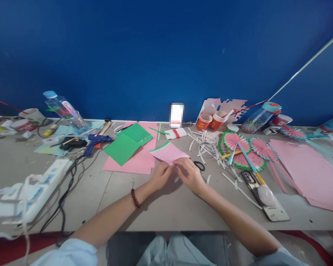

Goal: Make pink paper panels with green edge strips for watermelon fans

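Observation:
Between my two hands is a pink sheet of paper (170,152) with a green strip along its far left edge. My left hand (161,175) pinches its near edge, the bead bracelet (135,198) showing on that wrist. From the other side my right hand (190,174) grips the same edge, fingertips close to those of the left. Just left of it, green sheets (124,147) lie over larger pink sheets (135,168). Black scissor handles (199,165) show right of my right hand.
Finished watermelon-pattern paper fans (237,142), white paper strips (208,144), red paper cups (204,121) and a phone (266,197) lie to the right. Leftward are a blue glue gun (96,143), a power strip (44,190), black cables (62,203) and a tilted bottle (65,107).

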A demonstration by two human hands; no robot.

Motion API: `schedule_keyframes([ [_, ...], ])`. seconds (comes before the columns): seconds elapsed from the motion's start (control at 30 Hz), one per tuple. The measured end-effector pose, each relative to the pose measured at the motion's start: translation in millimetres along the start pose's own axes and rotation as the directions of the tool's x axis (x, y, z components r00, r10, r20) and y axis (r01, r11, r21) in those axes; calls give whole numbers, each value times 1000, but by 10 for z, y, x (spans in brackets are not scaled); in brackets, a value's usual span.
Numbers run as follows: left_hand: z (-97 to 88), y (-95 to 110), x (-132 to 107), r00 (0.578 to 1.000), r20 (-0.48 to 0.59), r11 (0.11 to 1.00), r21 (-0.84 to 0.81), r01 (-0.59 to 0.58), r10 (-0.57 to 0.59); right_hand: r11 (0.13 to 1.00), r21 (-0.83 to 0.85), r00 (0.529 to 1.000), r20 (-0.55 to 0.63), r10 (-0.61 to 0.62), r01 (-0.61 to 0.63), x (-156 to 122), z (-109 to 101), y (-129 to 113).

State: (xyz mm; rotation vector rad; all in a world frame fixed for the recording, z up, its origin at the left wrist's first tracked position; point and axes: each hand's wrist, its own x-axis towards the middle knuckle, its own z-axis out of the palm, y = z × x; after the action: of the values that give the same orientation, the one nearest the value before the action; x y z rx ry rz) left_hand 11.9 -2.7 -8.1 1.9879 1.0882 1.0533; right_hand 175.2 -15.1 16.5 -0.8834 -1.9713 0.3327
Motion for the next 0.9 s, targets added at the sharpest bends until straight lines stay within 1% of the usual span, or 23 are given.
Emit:
schedule_keyframes([
  [0.1,-15,26,-7,998,23,999,13,-51,51,1000,-2,1000,-6,-7,7,-10,12,10],
  [0.23,-23,52,-13,989,43,986,86,-146,142,1000,-14,1000,-10,-9,9,-23,22,37],
  [0.37,-30,57,-15,978,70,969,139,-204,196,999,-26,999,-8,-32,32,-9,4,62],
  [0.53,-54,65,-16,975,80,964,154,-215,205,984,-76,986,55,-159,163,26,-57,71],
  [0.7,-55,55,-27,970,100,955,181,-235,220,924,-204,945,134,-300,322,60,-133,42],
  [0.8,-49,53,-32,969,119,951,200,-236,215,889,-254,921,188,-342,382,78,-174,16],
  [0.9,-47,64,-30,960,126,940,206,-272,250,861,-288,904,220,-367,420,88,-192,1],
])
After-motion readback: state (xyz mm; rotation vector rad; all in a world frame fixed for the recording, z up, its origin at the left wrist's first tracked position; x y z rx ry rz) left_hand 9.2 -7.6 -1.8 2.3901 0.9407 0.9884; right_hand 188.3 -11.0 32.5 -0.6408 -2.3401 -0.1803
